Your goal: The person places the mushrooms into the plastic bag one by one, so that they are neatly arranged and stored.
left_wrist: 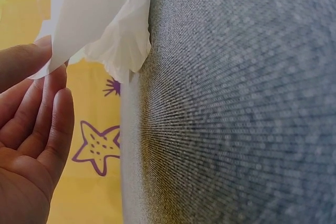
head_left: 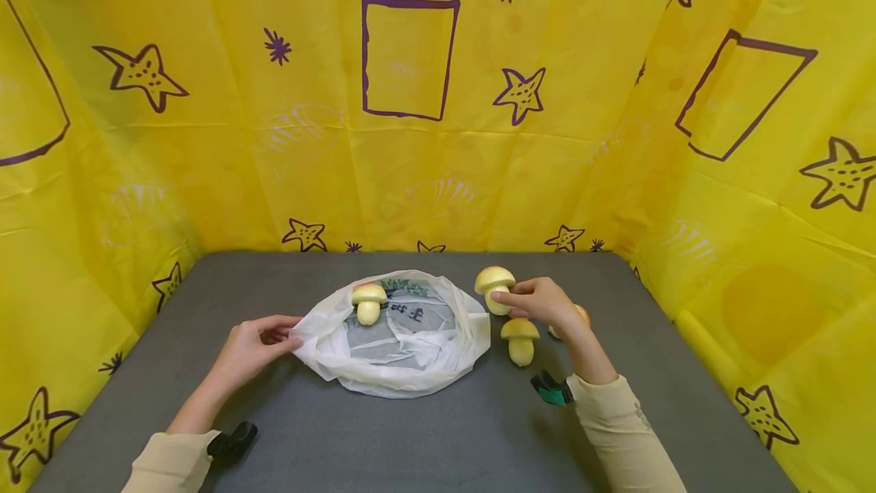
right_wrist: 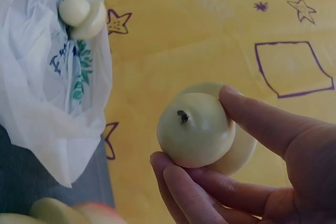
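Observation:
A white plastic bag (head_left: 404,383) lies spread on the table with its mouth open upward. My left hand (head_left: 256,348) pinches the bag's left edge between thumb and fingers, as the left wrist view also shows with the thin white film (left_wrist: 89,19). One toy mushroom (head_left: 369,304) rests inside the bag near its back left. My right hand (head_left: 547,303) grips a second mushroom (head_left: 494,280) by its stem, just beyond the bag's right edge. In the right wrist view the stem end of this held mushroom (right_wrist: 194,129) faces the camera, with fingers around it.
Under the right hand stands another mushroom (head_left: 520,342), and one more mushroom (head_left: 582,316) is partly hidden behind the right wrist. The dark grey table (head_left: 383,447) is enclosed by yellow cloth walls (head_left: 438,158) with purple drawings.

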Demonstrator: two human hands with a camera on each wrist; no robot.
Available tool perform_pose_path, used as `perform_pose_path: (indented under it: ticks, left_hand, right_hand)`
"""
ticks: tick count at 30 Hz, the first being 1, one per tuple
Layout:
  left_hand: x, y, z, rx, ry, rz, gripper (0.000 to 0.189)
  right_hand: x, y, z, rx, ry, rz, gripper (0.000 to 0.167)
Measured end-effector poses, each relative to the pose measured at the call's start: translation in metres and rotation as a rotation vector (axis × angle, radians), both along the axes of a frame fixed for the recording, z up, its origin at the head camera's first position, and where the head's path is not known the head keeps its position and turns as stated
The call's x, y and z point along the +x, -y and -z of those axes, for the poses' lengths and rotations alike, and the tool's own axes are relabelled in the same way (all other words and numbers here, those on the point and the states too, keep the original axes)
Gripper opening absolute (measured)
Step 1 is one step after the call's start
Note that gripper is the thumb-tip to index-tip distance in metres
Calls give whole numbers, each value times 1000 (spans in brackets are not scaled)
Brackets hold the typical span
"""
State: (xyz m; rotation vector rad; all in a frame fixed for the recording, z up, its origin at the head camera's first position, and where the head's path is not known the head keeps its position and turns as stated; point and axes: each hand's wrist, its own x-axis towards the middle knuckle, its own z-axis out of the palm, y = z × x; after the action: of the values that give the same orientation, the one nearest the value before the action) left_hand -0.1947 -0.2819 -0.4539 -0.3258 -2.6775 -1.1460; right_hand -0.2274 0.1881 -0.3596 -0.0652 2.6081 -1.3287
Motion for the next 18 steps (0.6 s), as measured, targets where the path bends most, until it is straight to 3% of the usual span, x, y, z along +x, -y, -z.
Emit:
perform_pose_path:
  ticks: [10, 18]
  left_hand:
    - [-2, 1, 2, 7, 3, 4, 32]
    - [-1, -1, 1, 16, 2, 16, 32]
  right_hand:
    - [-12, 15, -2, -2, 13, -6, 58]
    - [-17, 29, -1, -99, 52, -35, 61]
